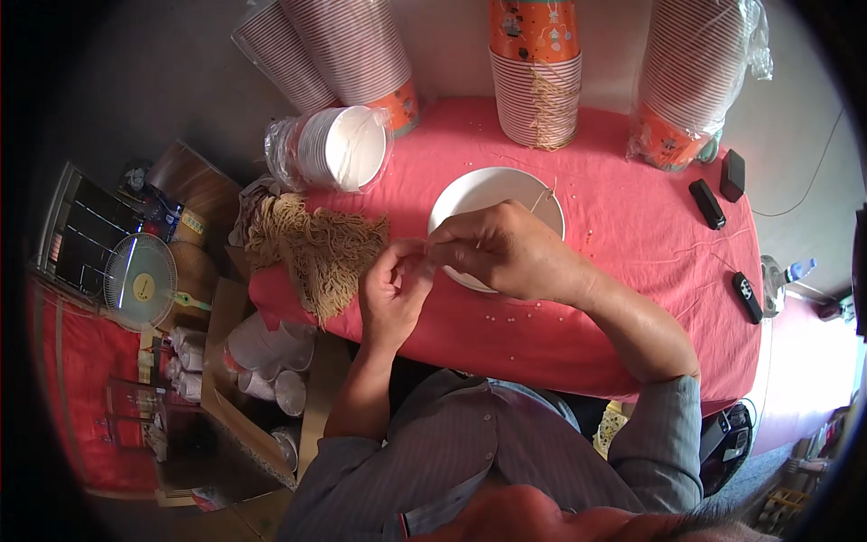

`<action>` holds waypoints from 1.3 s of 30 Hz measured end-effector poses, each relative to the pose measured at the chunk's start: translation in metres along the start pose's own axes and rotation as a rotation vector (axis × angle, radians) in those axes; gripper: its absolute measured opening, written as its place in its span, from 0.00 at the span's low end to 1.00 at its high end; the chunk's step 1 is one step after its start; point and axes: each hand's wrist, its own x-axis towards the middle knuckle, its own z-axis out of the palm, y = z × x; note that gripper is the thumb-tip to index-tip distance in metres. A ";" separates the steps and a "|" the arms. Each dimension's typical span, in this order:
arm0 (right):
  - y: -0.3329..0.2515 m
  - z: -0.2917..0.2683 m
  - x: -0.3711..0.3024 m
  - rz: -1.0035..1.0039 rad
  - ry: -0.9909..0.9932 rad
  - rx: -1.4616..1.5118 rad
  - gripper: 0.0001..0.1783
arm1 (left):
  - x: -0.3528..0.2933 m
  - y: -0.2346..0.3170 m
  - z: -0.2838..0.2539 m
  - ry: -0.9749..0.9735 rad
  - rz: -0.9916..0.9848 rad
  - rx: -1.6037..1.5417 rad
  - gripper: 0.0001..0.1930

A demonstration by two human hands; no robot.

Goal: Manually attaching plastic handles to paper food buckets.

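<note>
Above the near left rim of a white bowl [462,191], my two hands meet fingertip to fingertip. My left hand [394,291] is closed in a pinch, its fingers curled. From the right, my right hand [515,253] reaches across the bowl, thumb and forefinger pressed together against the left fingertips. Whatever lies between the fingers is too small to make out. A thin tan string [545,197] shows over the bowl's right rim. Left of my left hand, a heap of tan strings [316,248] hangs over the table edge. Small white beads [512,319] are scattered by the bowl.
Stacked paper tubs stand at the back: a tall stack [348,45] left, one draped with strings [536,90], a wrapped one [691,72] right. White tubs [357,149] lie sideways. Dark small objects [707,204] sit right on the red tablecloth [650,271]. An open carton [248,425] stands lower left.
</note>
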 end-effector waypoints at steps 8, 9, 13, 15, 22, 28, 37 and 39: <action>0.003 0.006 0.004 -0.138 0.081 0.042 0.08 | 0.003 -0.010 -0.017 -0.088 0.123 0.219 0.09; 0.003 0.006 0.003 -0.131 0.081 0.038 0.08 | 0.003 -0.010 -0.016 -0.088 0.114 0.239 0.09; 0.003 0.008 0.004 -0.127 0.095 0.041 0.07 | -0.003 -0.007 -0.008 -0.061 0.067 0.016 0.08; 0.002 0.009 0.004 -0.135 0.101 0.049 0.07 | -0.003 -0.012 -0.011 -0.113 0.111 0.006 0.08; 0.002 0.008 0.001 -0.177 0.188 -0.010 0.07 | -0.005 -0.015 -0.008 -0.105 0.084 0.019 0.05; -0.008 0.001 -0.001 -0.173 0.147 -0.051 0.07 | -0.008 -0.019 -0.009 -0.082 0.124 0.096 0.02; -0.005 0.005 0.000 -0.188 0.122 0.008 0.07 | -0.009 -0.031 -0.016 -0.116 0.115 0.014 0.04; -0.001 0.005 -0.002 -0.150 0.107 0.035 0.07 | -0.009 -0.026 -0.016 -0.121 0.138 0.140 0.05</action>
